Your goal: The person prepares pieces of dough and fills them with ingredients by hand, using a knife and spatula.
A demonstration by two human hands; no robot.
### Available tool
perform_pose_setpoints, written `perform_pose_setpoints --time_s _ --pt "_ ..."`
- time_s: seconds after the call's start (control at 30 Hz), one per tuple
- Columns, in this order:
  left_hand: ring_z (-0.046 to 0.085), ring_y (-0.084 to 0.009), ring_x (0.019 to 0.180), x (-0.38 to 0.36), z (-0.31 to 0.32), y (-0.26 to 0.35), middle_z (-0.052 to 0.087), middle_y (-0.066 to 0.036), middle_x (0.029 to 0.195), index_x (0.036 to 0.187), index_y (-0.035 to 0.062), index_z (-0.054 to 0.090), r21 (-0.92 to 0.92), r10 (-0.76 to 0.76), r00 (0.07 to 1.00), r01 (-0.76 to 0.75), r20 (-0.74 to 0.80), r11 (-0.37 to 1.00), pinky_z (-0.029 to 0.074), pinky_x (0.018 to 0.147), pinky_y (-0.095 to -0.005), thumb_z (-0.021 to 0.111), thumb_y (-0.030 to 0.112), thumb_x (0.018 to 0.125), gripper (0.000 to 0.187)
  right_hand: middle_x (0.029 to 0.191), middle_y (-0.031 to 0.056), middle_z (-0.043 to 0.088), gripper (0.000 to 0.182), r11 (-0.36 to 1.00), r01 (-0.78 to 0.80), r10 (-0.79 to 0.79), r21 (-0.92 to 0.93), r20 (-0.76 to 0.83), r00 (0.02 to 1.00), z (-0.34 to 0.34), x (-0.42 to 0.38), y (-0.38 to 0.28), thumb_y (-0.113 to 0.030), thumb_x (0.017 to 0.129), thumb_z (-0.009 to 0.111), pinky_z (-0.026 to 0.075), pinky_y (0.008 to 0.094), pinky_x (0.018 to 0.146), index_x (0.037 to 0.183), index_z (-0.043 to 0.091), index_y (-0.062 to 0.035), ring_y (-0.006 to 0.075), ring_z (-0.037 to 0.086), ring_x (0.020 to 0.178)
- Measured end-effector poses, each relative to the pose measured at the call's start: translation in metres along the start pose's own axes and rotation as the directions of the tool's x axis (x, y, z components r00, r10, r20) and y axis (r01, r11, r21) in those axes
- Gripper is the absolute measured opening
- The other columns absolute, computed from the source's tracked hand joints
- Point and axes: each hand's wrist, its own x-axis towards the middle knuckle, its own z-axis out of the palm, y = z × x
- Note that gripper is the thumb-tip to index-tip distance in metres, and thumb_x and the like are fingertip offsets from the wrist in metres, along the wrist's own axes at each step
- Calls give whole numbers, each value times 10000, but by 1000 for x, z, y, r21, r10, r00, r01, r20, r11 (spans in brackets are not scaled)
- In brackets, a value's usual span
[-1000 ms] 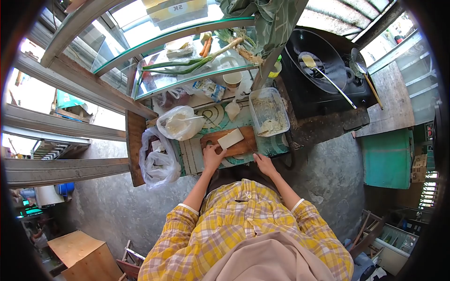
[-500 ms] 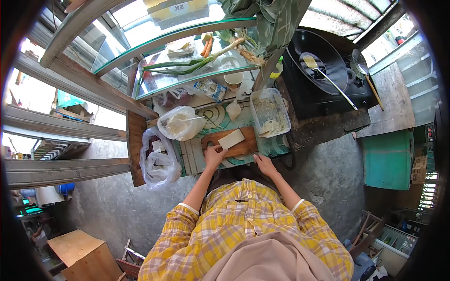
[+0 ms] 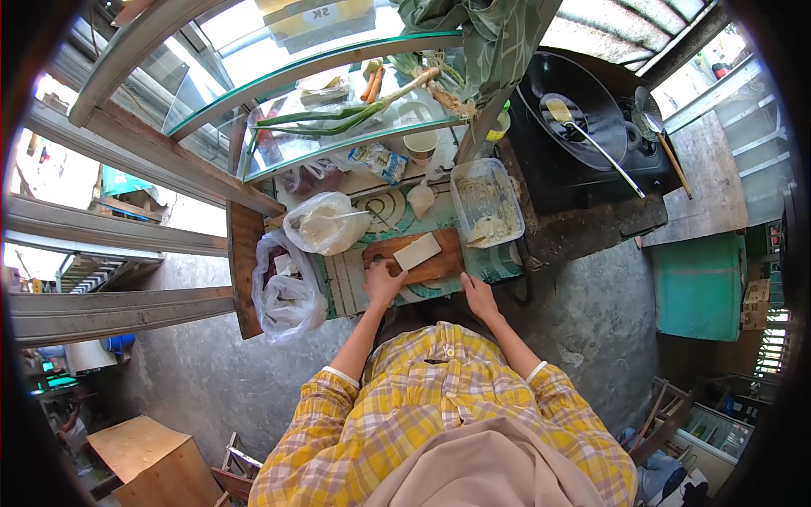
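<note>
A white rectangular block that looks like tofu (image 3: 417, 252) lies on a wooden cutting board (image 3: 439, 269). My left hand (image 3: 383, 282) rests at the board's left end, fingers apart, with its thumb near the block's lower left corner. By the right front corner of the board is my right hand (image 3: 479, 297), its fingers closed; what they hold is hidden or too thin to make out. Behind the board, to the right, stands a clear plastic tub (image 3: 488, 203) with pale batter-like residue. Left of the board sits a white plastic bag (image 3: 325, 223) with pale contents and a utensil handle in it.
Another plastic bag (image 3: 289, 291) hangs at the table's left edge. A wok (image 3: 583, 139) with a long-handled turner stands on the stove at right, a skimmer (image 3: 649, 111) beside it. Green onions (image 3: 338, 121) and carrots (image 3: 372, 84) lie in the glass case. A small knotted bag (image 3: 421, 199) lies behind the board.
My left hand has eased back slightly from the block. My right hand has moved slightly right, and the thin blade-like thing earlier seen at its fingers no longer shows clearly.
</note>
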Motion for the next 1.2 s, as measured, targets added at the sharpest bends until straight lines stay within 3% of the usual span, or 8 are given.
perform_pose_setpoints --time_s 0.03,0.1,0.2,0.3,0.53,1.03,1.2 --pt "526 -256 1019 1 -5 0 527 -83 1089 1130 122 577 -18 -16 999 17 39 1000 419 820 -478 752 373 666 555 615 114 536 509 999 7 -5 47 -49 999 3 0 0 -458 943 384 421 340 602 773 554 -9 209 538 588" --pt "459 -298 1133 3 -14 0 480 -93 1199 1224 150 472 -53 -46 992 53 119 997 382 876 -553 742 388 681 652 590 105 516 507 996 30 -30 87 0 1000 6 -4 -3 -455 945 382 412 336 587 764 550 -12 208 524 568" --pt "425 -296 1160 2 -19 0 462 -95 1191 1255 143 428 45 98 994 -100 47 994 369 884 -550 751 379 671 708 567 96 492 502 991 76 -81 106 43 996 17 -7 -5 -450 947 381 399 330 565 754 545 -16 199 506 544" --pt "413 -292 1149 0 -19 4 449 -87 1166 1249 144 433 141 228 974 -228 18 963 370 871 -536 762 374 650 721 583 111 502 506 992 92 -100 86 91 991 25 -7 -5 -448 949 375 400 337 578 752 542 -12 218 512 561" --pt "418 -263 1104 1 -11 7 453 -73 1120 1236 156 459 250 342 938 -321 -47 914 375 849 -483 768 365 633 709 724 199 569 525 998 65 -65 6 142 988 31 -8 -10 -445 951 352 415 391 699 764 545 5 351 557 725" --pt "431 -255 1075 5 -4 5 468 -62 1072 1155 155 534 252 388 916 -353 -102 901 377 828 -458 761 332 636 595 684 185 549 511 997 51 -57 49 131 990 34 -10 -11 -430 956 357 408 385 659 754 540 2 331 546 675" --pt "433 -253 1068 5 -3 4 468 -61 1070 1153 156 535 257 398 910 -359 -115 897 379 821 -458 760 335 635 592 712 201 572 509 997 74 -75 11 118 990 37 -11 -11 -427 953 357 417 393 678 766 544 7 358 564 713"
